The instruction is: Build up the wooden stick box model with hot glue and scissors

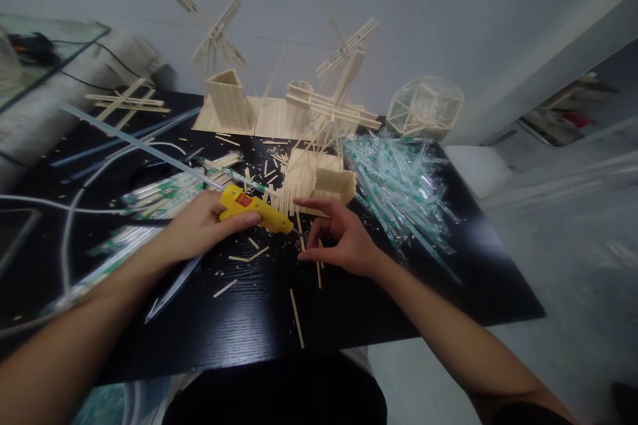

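Head view: you have two hands over one black table (409, 299), and one yellow glue gun (254, 211) is in play. Your left hand (199, 226) is wrapped around the gun's grip, fingers closed on it, with the nozzle pointing toward the table's right edge. Your right hand (343, 239) rests just beyond the nozzle tip. Its forefinger and thumb are spread apart and the other fingers curl in. One thin stick (301, 238) runs between forefinger and thumb, right at the nozzle. I cannot tell whether your curled fingers actually pinch it.

So the gun lies between your hands, near the table's middle. Its body is in your left hand and its tip is nearly touching your right fingers.

Count the rest:
- One small open stick box (335, 184) stands just behind your right forefinger.
- Two stick windmills stand along the far edge, the left windmill (224, 89) and the right windmill (339, 89), both upright on flat stick bases.
- One many-sided frame (425, 108) sits at the far right corner.
- One heap of clear green-printed wrappers (399, 192) spreads toward the right edge.
- At least six loose short sticks lie on the bare table toward the front edge, and the longest stick (297, 309) lies nearest you.
- One crossed bundle of sticks (124, 103) lies at the far left corner.
- Several long translucent rods (134, 143) slant across the left side.
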`<move>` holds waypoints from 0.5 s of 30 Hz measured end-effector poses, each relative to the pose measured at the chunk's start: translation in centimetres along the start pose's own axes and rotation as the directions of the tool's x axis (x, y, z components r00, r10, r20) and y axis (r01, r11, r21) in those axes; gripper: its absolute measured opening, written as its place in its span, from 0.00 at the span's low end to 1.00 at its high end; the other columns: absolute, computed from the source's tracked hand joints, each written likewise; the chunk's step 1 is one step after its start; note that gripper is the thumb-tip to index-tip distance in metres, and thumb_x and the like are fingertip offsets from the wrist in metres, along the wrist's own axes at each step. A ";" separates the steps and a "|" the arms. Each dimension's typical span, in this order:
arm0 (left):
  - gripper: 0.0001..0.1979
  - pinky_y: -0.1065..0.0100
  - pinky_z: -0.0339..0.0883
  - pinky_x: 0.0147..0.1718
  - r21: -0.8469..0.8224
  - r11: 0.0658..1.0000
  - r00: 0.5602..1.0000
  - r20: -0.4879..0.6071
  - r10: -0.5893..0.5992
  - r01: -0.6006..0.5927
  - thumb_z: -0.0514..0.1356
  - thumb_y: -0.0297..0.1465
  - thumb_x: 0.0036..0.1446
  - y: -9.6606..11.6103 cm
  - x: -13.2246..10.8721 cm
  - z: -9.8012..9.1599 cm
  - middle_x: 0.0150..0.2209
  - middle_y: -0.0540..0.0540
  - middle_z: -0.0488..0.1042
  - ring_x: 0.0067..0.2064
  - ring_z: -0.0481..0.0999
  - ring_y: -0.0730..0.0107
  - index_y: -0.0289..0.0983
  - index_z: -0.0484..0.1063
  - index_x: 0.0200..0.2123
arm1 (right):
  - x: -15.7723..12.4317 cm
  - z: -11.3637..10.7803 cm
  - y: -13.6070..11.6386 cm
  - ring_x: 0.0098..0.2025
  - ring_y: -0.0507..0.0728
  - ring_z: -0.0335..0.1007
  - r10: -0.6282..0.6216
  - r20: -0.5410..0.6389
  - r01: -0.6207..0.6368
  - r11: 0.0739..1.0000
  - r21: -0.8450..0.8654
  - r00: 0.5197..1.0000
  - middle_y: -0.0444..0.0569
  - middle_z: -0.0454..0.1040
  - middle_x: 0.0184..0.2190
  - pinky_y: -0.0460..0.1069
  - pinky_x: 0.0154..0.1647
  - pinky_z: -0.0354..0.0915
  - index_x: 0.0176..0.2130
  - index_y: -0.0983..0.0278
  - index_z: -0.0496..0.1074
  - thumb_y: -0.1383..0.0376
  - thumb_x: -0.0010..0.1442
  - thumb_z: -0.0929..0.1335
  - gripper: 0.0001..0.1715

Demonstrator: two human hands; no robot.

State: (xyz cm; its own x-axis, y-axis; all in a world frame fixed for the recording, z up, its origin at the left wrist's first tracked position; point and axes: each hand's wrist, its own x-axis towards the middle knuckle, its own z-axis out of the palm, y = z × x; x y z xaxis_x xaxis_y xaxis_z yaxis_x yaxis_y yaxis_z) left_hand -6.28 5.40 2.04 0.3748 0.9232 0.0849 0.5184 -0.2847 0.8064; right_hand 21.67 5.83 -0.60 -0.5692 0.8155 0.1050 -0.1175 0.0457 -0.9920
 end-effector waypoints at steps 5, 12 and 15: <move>0.17 0.71 0.66 0.28 0.032 0.997 0.998 -0.011 -0.067 0.067 0.60 0.44 0.60 -0.1 0.1 -0.2 0.27 0.51 0.78 0.28 0.74 0.71 0.37 0.81 0.35 | -0.1 0.2 0.1 0.29 0.50 0.75 0.002 0.000 -0.002 1.000 -0.015 1.000 0.48 0.78 0.45 0.48 0.30 0.74 0.59 0.57 0.69 0.68 0.43 0.83 0.47; 0.21 0.70 0.66 0.29 0.078 0.988 0.990 -0.051 -0.131 0.135 0.59 0.47 0.59 -0.4 -0.1 -0.5 0.27 0.49 0.79 0.28 0.74 0.70 0.35 0.80 0.34 | -0.2 0.3 0.0 0.28 0.49 0.74 0.010 0.001 -0.010 1.000 -0.027 1.000 0.49 0.77 0.50 0.48 0.30 0.75 0.59 0.57 0.68 0.68 0.43 0.83 0.48; 0.23 0.69 0.67 0.29 0.116 0.982 0.988 -0.070 -0.141 0.148 0.58 0.49 0.59 -0.3 0.0 -0.5 0.29 0.48 0.80 0.28 0.75 0.69 0.35 0.81 0.35 | -0.2 0.2 0.1 0.28 0.48 0.73 0.004 0.002 -0.004 1.000 -0.028 1.000 0.50 0.77 0.51 0.48 0.30 0.75 0.59 0.57 0.69 0.68 0.42 0.83 0.48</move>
State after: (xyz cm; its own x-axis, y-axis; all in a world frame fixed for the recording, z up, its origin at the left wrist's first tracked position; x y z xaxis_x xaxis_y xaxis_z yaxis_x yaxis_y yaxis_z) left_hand -6.85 5.61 2.13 0.2435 0.9698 0.0110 0.6539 -0.1725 0.7367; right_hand 21.60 5.54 -0.70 -0.5709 0.8147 0.1012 -0.0924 0.0588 -0.9940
